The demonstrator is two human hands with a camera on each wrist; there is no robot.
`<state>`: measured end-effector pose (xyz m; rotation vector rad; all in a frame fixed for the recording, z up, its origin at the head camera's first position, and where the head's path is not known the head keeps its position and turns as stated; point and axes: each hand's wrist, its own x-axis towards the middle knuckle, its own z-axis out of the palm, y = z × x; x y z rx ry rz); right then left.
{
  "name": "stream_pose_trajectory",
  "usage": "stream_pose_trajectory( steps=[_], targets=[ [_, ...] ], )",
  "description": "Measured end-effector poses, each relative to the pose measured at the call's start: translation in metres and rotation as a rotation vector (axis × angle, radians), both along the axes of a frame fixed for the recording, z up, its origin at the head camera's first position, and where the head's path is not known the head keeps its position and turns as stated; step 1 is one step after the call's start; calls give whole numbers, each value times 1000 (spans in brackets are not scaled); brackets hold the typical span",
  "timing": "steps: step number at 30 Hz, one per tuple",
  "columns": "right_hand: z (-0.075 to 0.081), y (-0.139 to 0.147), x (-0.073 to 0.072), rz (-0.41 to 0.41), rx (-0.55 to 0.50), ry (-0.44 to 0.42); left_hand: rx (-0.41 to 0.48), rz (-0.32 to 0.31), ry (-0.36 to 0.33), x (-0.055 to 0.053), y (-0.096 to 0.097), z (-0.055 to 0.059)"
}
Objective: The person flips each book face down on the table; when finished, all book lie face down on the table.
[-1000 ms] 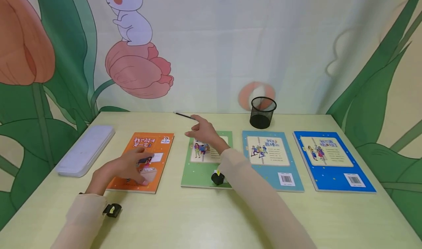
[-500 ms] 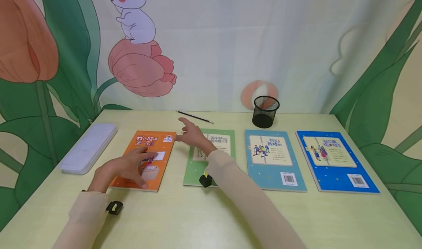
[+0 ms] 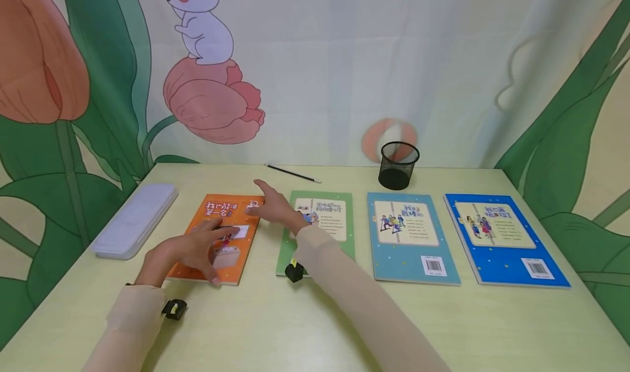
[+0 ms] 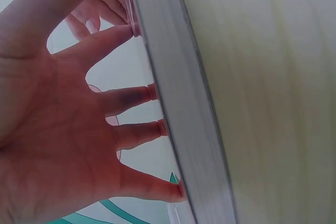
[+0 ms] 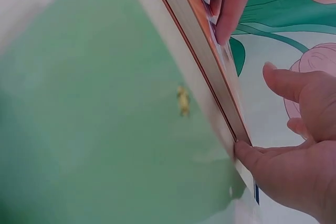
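Note:
An orange book point(image 3: 235, 263) with a picture on its cover lies flat at the left of the table. My left hand point(image 3: 189, 251) rests spread on it; in the left wrist view several fingertips touch the cover above the thick page edge point(image 4: 176, 87). From the right reaches my right hand point(image 3: 276, 207), its index finger pointing away. In the right wrist view a fingertip of that hand point(image 5: 299, 161) is right at the orange book's side edge point(image 5: 210, 61). Beneath the right wrist lies a green book point(image 3: 339, 219), partly hidden by the sleeve.
A teal book point(image 3: 403, 262) and a blue book point(image 3: 497, 268) lie further right in the same row. Behind them stands a black mesh pen cup point(image 3: 395, 178). A pencil point(image 3: 292, 173) lies near the back edge. On the far left is a white pencil case point(image 3: 135, 221).
My right hand has moved left and nearer, from beside the pencil to the orange book's right edge, uncovering the pencil and more of the green book. The left hand stays on the orange book.

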<state>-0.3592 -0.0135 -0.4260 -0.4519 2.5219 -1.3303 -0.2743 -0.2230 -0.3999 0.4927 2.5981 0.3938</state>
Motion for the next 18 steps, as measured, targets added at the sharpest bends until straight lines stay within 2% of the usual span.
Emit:
stream_pose_trajectory(
  steps=[10,18],
  targets=[
    [2,-4,-6,14,53,10,-25,-15,1,0,0,3],
    [9,-10,-12,51,194,13,-35,-14,-6,1,1,5]
  ],
)
